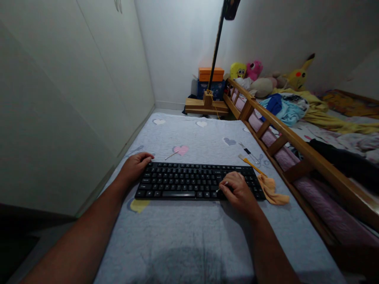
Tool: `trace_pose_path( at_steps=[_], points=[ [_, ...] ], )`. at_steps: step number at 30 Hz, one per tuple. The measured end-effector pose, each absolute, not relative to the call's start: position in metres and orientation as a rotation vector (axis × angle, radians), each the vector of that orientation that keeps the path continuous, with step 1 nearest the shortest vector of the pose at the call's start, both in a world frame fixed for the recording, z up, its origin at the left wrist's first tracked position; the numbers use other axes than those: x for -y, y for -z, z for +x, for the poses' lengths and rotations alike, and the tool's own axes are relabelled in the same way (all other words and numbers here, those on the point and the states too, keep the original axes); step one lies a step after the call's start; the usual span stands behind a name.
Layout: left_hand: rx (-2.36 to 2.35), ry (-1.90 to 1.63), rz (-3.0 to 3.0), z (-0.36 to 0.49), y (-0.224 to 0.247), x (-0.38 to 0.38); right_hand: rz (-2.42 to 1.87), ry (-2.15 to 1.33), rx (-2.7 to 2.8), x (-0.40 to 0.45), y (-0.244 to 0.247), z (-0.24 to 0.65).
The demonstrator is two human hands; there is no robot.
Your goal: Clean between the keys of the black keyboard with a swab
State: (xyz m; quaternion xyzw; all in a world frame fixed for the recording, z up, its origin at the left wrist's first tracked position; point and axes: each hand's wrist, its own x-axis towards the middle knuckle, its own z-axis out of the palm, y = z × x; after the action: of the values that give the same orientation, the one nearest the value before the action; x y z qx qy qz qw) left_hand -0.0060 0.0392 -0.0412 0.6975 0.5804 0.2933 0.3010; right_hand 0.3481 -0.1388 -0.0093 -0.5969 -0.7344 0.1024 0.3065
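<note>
Holding a cotton swab (218,191), the right hand (239,190) was pinched closed, thumb against fingers, above the right part of the black keyboard (180,182), taken as landmark; the swab slanted, its visible tip pointing to the left and toward the keyboard's near edge, just right of the main block of keys; whether the tip touched a key or hung just above it could not be told; the keyboard lay flat, keys up, its long axis running left to right, with the space bar along the near side; of the two hands, the right was the nearer to the swab tip.

The left hand (136,165) was at the keyboard's far left corner, fingers curved and touching the edge; gripping or merely resting could not be told; a second swab (171,155) lay beyond the keyboard's far edge, left of its middle; a brush (251,162) lay at its far right corner, with a black-gripped tool (247,151) farther beyond; an orange cloth (271,192) was crumpled just beside its right end; all lay on a heart-patterned cover (183,228).
</note>
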Motion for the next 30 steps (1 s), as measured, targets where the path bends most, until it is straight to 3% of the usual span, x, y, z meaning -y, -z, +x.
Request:
trace_pose_path(
  at_steps=[30],
  points=[
    [-1.530, -0.792, 1.837, -0.007, 0.044, -0.041, -1.497, -0.282, 1.938, 0.133, 0.012, 0.332]
  ],
)
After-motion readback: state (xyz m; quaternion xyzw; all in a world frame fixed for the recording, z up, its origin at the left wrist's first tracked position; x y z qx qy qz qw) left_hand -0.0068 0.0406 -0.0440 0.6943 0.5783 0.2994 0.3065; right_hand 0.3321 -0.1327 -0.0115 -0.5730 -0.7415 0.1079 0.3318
